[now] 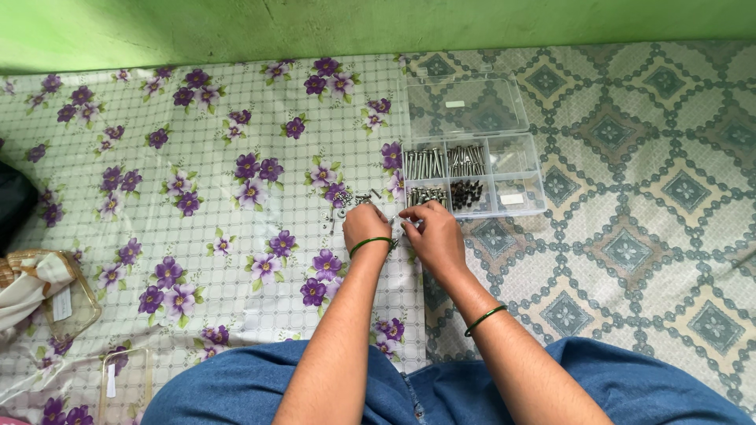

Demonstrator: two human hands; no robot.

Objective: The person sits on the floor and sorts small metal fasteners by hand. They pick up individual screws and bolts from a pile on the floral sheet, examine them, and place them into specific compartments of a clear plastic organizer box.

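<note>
My left hand (pixel 365 224) and my right hand (pixel 431 230) meet just in front of a clear plastic compartment box (pixel 520 167). Their fingertips pinch together over small metal pieces, too small to tell apart. Loose screws and washers (pixel 346 201) lie scattered on the flowered sheet (pixel 205 205) beside my left hand. The box holds silver bolts (pixel 424 163), more silver screws (pixel 466 160) and dark screws (pixel 466 194) in separate compartments. Its clear lid (pixel 466 104) is folded open behind it. Both wrists wear green bangles.
A green wall runs along the back. The patterned floor mat (pixel 630 236) lies on the right. At the left sit a clear container with cloth (pixel 47 295) and a dark object (pixel 14 206). Another clear container (pixel 126 382) is near my blue-clad knees.
</note>
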